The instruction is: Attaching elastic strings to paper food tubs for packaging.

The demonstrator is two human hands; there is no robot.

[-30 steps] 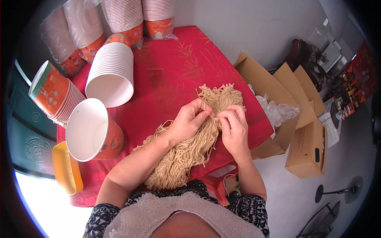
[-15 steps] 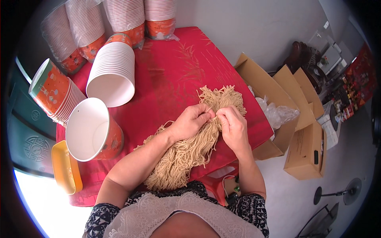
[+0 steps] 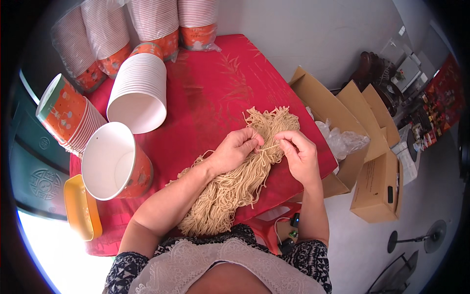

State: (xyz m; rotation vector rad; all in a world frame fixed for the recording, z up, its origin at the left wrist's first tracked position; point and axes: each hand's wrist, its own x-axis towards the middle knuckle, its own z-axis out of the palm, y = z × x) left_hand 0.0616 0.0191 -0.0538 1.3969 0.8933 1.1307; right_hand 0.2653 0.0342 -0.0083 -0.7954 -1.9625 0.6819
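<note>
Pinching what looks like a thin strand (image 3: 269, 146) here, left hand (image 3: 254, 142) and right hand (image 3: 283, 139) both closed at the fingertips with a small gap between them. They're over the pinched-in part of a tan yarn bundle (image 3: 235, 191), which lies slantwise from right of centre to lower middle on the red surface (image 3: 210, 98). Big paper tub (image 3: 108, 159) at left, yellow container (image 3: 81, 206) lower left, cardboard box (image 3: 374, 188) over on the right.
</note>
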